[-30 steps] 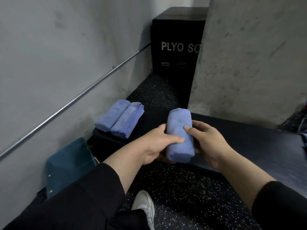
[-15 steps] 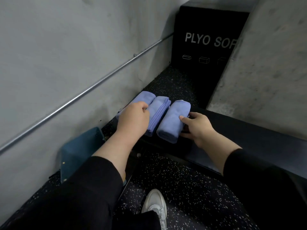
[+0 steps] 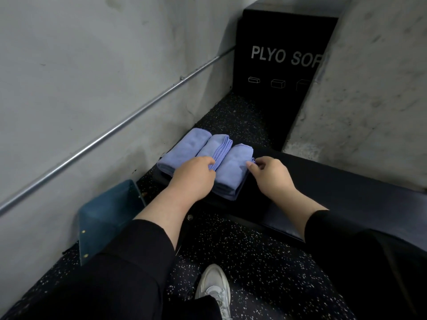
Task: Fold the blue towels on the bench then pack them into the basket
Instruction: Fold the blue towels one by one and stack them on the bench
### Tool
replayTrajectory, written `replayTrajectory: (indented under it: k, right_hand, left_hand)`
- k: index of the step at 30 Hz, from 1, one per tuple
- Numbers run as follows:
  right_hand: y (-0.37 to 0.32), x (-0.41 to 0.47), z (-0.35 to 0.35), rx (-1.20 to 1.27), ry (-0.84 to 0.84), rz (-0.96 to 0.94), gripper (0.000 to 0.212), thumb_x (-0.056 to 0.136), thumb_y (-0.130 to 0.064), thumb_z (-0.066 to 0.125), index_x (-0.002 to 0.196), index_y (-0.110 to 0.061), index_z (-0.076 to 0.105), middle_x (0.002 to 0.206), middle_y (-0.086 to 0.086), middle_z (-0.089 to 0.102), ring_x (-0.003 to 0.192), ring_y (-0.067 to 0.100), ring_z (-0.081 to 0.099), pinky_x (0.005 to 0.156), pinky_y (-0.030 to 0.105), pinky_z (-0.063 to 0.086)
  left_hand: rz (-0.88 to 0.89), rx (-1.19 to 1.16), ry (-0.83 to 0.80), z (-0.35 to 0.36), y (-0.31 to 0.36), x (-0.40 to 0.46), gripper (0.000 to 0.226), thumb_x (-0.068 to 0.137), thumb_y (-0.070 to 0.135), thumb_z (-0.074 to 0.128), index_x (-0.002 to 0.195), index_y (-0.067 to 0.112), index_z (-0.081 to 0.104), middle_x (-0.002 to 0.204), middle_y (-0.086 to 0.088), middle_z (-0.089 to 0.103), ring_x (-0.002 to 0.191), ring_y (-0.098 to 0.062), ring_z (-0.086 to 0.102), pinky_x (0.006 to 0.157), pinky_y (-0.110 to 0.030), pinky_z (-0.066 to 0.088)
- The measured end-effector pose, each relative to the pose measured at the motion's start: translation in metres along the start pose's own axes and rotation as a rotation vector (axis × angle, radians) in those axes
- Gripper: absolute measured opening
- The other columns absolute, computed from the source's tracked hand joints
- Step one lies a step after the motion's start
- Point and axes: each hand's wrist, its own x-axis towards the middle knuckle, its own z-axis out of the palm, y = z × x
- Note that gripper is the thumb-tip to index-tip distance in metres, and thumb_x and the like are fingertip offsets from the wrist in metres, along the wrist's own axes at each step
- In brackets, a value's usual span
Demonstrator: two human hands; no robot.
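Three folded blue towels lie side by side at the left end of the black bench [image 3: 346, 199]: the left towel [image 3: 184, 145], the middle towel [image 3: 213, 146] with its layered edges showing, and the right towel [image 3: 233, 168]. My left hand [image 3: 193, 179] lies over the near ends of the left and middle towels, its thumb and curled fingers at the middle towel's layered edge. My right hand [image 3: 271, 176] pinches the right towel's right edge between thumb and forefinger. The teal basket [image 3: 108, 215] stands on the floor left of the bench, below the towels.
A concrete wall with a metal rail [image 3: 115, 132] runs along the left. A black plyo box [image 3: 282, 65] stands behind the bench, and a concrete pillar [image 3: 374, 100] rises at the right. My white shoe [image 3: 213, 289] is on the speckled floor.
The third towel, held in both hands over the bench a second ago, now lies against the other two. My left hand shifted from the left pair toward the middle towel's edge.
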Motion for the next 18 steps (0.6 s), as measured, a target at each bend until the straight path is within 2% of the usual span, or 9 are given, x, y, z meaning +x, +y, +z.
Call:
replayTrajectory:
  k: [2,4,5,9,14,18]
  right_hand:
    - [0.002,-0.008,-0.015,0.01,0.051,-0.007,0.039,0.099,-0.042,0.057,0.124,-0.013,0.065,0.077,-0.013,0.059,0.076,0.009,0.055,0.071,0.025,0.039]
    - [0.008,-0.02,-0.035,0.015,0.074,-0.025,0.038,0.1,-0.043,0.054,0.123,-0.015,0.065,0.078,-0.015,0.059,0.073,0.002,0.054,0.064,0.023,0.039]
    - [0.014,-0.029,-0.048,0.008,0.079,-0.036,0.037,0.101,-0.044,0.054,0.122,-0.016,0.066,0.081,-0.013,0.061,0.075,0.003,0.056,0.064,0.021,0.039]
    - [0.046,-0.072,-0.108,-0.048,0.117,-0.083,0.033,0.1,-0.044,0.054,0.12,-0.022,0.067,0.104,-0.005,0.067,0.098,0.012,0.062,0.081,0.025,0.043]
    - [0.107,-0.138,-0.196,-0.223,0.164,-0.106,0.03,0.098,-0.04,0.059,0.12,-0.022,0.068,0.11,-0.009,0.064,0.099,0.01,0.061,0.085,0.022,0.042]
    - [0.171,-0.186,-0.259,-0.347,0.184,0.034,0.028,0.096,-0.035,0.065,0.119,-0.019,0.07,0.111,-0.002,0.067,0.103,0.018,0.065,0.088,0.028,0.045]
  left_hand:
    - [0.017,-0.038,0.062,-0.004,0.009,-0.002,0.042,0.099,0.019,0.048,0.14,0.023,0.057,0.133,-0.007,0.065,0.113,-0.028,0.064,0.098,-0.037,0.05]
    - [0.051,-0.069,0.117,-0.006,0.026,-0.006,0.037,0.1,0.017,0.048,0.134,0.02,0.06,0.129,-0.008,0.067,0.107,-0.031,0.065,0.093,-0.037,0.05]
    - [0.07,-0.076,0.133,-0.005,0.037,-0.009,0.035,0.1,0.017,0.048,0.132,0.019,0.062,0.126,-0.008,0.068,0.106,-0.03,0.064,0.091,-0.035,0.049]
    - [0.204,-0.117,0.135,0.009,0.093,-0.027,0.038,0.101,0.018,0.047,0.137,0.026,0.059,0.122,-0.001,0.068,0.098,-0.021,0.064,0.079,-0.032,0.049]
    - [0.394,-0.181,0.08,0.045,0.177,-0.064,0.035,0.102,0.025,0.051,0.136,0.026,0.061,0.129,0.004,0.065,0.115,-0.016,0.06,0.096,-0.037,0.05]
    - [0.512,-0.178,-0.006,0.082,0.246,-0.103,0.034,0.104,0.031,0.05,0.136,0.027,0.06,0.126,0.009,0.065,0.112,-0.012,0.059,0.089,-0.028,0.046]
